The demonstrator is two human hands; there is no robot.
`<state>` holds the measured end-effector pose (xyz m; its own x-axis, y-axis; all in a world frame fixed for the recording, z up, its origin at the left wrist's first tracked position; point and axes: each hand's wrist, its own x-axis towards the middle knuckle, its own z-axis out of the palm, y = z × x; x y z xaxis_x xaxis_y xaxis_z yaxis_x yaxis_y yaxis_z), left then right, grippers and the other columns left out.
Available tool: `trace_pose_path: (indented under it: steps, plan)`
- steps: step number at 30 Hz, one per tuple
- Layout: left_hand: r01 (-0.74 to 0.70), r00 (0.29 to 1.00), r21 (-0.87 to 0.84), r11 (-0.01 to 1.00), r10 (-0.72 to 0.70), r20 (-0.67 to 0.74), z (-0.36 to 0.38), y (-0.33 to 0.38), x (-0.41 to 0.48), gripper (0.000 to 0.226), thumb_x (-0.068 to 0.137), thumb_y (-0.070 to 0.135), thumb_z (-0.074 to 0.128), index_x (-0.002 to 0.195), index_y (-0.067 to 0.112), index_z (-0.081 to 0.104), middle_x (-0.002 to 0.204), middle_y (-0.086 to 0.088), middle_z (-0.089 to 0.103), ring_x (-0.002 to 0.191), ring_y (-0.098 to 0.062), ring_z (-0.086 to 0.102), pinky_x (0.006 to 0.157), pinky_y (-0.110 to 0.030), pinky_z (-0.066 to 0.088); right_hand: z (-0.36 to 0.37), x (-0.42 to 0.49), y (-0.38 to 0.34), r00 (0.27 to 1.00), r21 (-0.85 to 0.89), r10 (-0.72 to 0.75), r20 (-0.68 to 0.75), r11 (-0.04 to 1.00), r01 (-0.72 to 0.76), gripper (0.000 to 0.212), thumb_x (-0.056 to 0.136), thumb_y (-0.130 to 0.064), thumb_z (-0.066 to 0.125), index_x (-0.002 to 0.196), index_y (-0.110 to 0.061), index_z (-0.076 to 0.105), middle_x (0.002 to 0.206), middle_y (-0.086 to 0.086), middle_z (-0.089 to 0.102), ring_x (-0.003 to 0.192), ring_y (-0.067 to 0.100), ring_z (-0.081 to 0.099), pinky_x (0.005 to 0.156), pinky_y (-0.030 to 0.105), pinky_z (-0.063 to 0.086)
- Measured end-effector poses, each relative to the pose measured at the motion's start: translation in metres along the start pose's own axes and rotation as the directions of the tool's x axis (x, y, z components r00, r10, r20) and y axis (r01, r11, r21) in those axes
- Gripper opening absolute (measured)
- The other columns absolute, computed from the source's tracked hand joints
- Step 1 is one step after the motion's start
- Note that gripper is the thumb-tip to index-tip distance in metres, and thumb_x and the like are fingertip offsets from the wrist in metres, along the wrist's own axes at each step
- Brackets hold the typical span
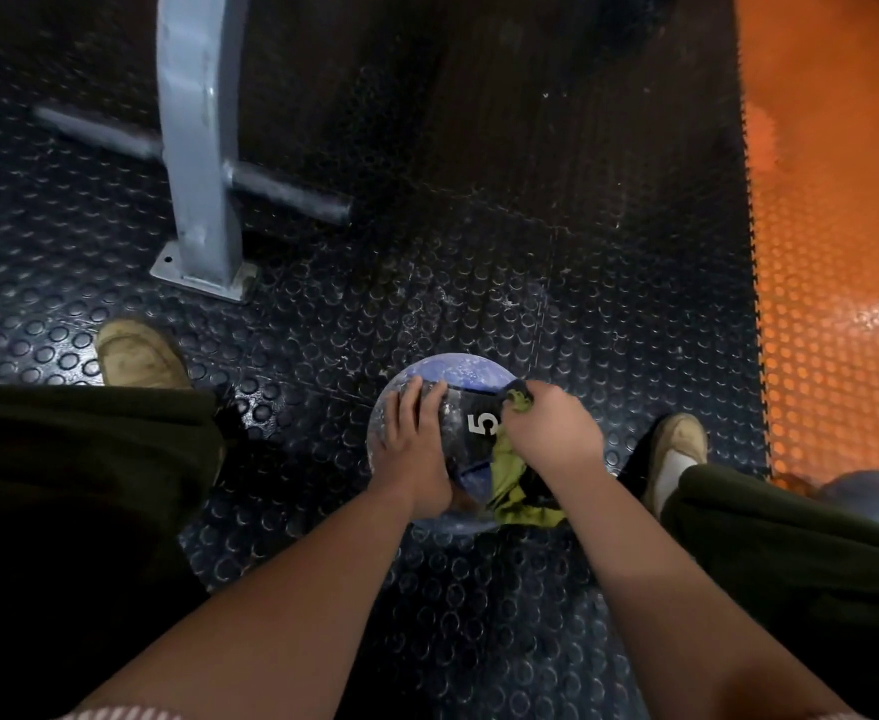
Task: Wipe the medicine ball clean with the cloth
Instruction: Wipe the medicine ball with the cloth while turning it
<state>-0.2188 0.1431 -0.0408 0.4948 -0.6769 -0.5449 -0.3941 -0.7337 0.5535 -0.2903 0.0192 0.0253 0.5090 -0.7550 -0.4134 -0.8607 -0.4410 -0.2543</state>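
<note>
Left hand point(416, 444) lies flat and open on the medicine ball point(458, 371), fingers spread over its left side, gripping nothing. That ball sits on the studded dark floor point(479, 252) between two tan shoes point(138, 356). Right hand point(551, 428) is closed around a green cloth point(510, 475), pressing it to the ball's right side. Behind, at left, stands a grey metal post point(198, 148); orange matting point(842, 252) lies at right.

Dark olive trousers point(79, 485), scuffed tan shoes point(138, 356) — pink-striped sleeve cuffs point(125, 713), bare forearms.

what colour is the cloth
Olive green cloth, bunched in the right hand; head view shows it.
</note>
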Motion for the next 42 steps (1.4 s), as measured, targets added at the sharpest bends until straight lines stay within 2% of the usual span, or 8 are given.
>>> trace_pose_path:
  steps: [4, 9, 14, 18, 23, 30, 36, 42]
  plan:
    - [-0.015, 1.000, 0.038, 0.999, 0.016, -0.017, 0.008, 0.011, 0.001, 0.107, 0.084, 0.014, 0.069, 0.149, 0.035, -0.014, 0.155, 0.008, -0.030, 0.144, -0.027, -0.026, 0.117, -0.053, -0.003, -0.006, 0.007, 0.010, 0.994, 0.042, 0.101, 0.033, 0.994, -0.103, 0.026, 0.089, -0.026, 0.050, 0.112, -0.021, 0.062, 0.091, 0.003, 0.066, 0.081, 0.024, 0.058, 0.064, 0.028, 0.041]
    - [-0.030, 1.000, 0.090, 0.995, 0.031, -0.004, 0.006, 0.021, 0.004, 0.093, 0.093, 0.021, 0.057, 0.151, 0.034, -0.015, 0.157, 0.004, -0.026, 0.145, -0.029, -0.024, 0.118, -0.059, 0.000, 0.000, 0.000, -0.004, 0.999, 0.022, -0.026, 0.038, 0.999, 0.025, 0.014, 0.088, -0.025, 0.050, 0.096, -0.019, 0.060, 0.084, 0.002, 0.060, 0.083, 0.026, 0.058, 0.066, 0.030, 0.044]
    - [-0.075, 0.996, 0.107, 0.991, 0.068, 0.064, -0.006, 0.013, 0.012, 0.107, 0.079, 0.015, 0.071, 0.148, 0.039, -0.009, 0.156, 0.012, -0.024, 0.146, -0.023, -0.023, 0.119, -0.055, 0.000, -0.003, -0.003, 0.016, 0.998, 0.078, 0.047, 0.048, 0.996, -0.051, 0.020, 0.090, -0.031, 0.051, 0.106, -0.026, 0.062, 0.080, -0.001, 0.062, 0.078, 0.024, 0.061, 0.061, 0.029, 0.044]
    - [-0.152, 0.985, 0.163, 0.975, 0.135, 0.106, -0.013, 0.007, 0.013, 0.119, 0.069, 0.032, 0.083, 0.148, 0.038, -0.007, 0.156, 0.011, -0.020, 0.146, -0.023, -0.020, 0.118, -0.056, 0.003, 0.000, -0.007, 0.020, 0.999, 0.031, 0.000, 0.036, 1.000, -0.001, 0.022, 0.092, -0.036, 0.052, 0.107, -0.022, 0.062, 0.080, -0.002, 0.060, 0.077, 0.021, 0.057, 0.061, 0.028, 0.043]
    - [-0.210, 0.975, 0.177, 0.962, 0.192, 0.114, -0.014, 0.006, 0.010, 0.135, 0.056, 0.060, 0.085, 0.150, 0.036, -0.010, 0.156, 0.010, -0.020, 0.145, -0.023, -0.020, 0.117, -0.059, 0.000, -0.001, 0.004, 0.004, 0.990, -0.058, -0.138, 0.011, 0.989, 0.138, 0.022, 0.094, -0.036, 0.052, 0.105, -0.020, 0.063, 0.110, 0.001, 0.056, 0.093, 0.024, 0.059, 0.068, 0.031, 0.045]
    - [-0.211, 0.975, 0.174, 0.962, 0.194, 0.110, -0.011, 0.004, 0.007, 0.138, 0.058, 0.057, 0.085, 0.152, 0.031, -0.013, 0.158, 0.002, -0.019, 0.146, -0.027, -0.021, 0.115, -0.058, -0.001, -0.006, 0.018, -0.015, 0.990, -0.170, -0.126, 0.066, 0.976, 0.136, 0.024, 0.095, -0.029, 0.050, 0.115, -0.024, 0.061, 0.108, 0.004, 0.062, 0.093, 0.027, 0.060, 0.065, 0.029, 0.041]
    - [-0.174, 0.985, 0.101, 0.980, 0.172, 0.028, -0.004, 0.005, 0.015, 0.118, 0.079, 0.030, 0.079, 0.151, 0.034, -0.014, 0.158, 0.008, -0.024, 0.146, -0.023, -0.023, 0.117, -0.051, -0.002, -0.005, -0.014, -0.016, 0.982, -0.238, -0.125, 0.143, 0.959, 0.157, 0.028, 0.092, -0.022, 0.048, 0.118, -0.020, 0.057, 0.107, 0.005, 0.064, 0.095, 0.026, 0.060, 0.066, 0.029, 0.042]
    - [-0.161, 0.985, 0.154, 0.975, 0.149, 0.084, -0.003, 0.004, 0.012, 0.137, 0.063, 0.045, 0.087, 0.151, 0.026, -0.017, 0.158, 0.002, -0.024, 0.145, -0.028, -0.024, 0.116, -0.056, -0.003, -0.014, 0.006, -0.033, 0.984, -0.255, -0.113, 0.138, 0.956, 0.145, 0.032, 0.091, -0.018, 0.048, 0.122, -0.020, 0.057, 0.113, 0.007, 0.063, 0.100, 0.028, 0.060, 0.069, 0.031, 0.044]
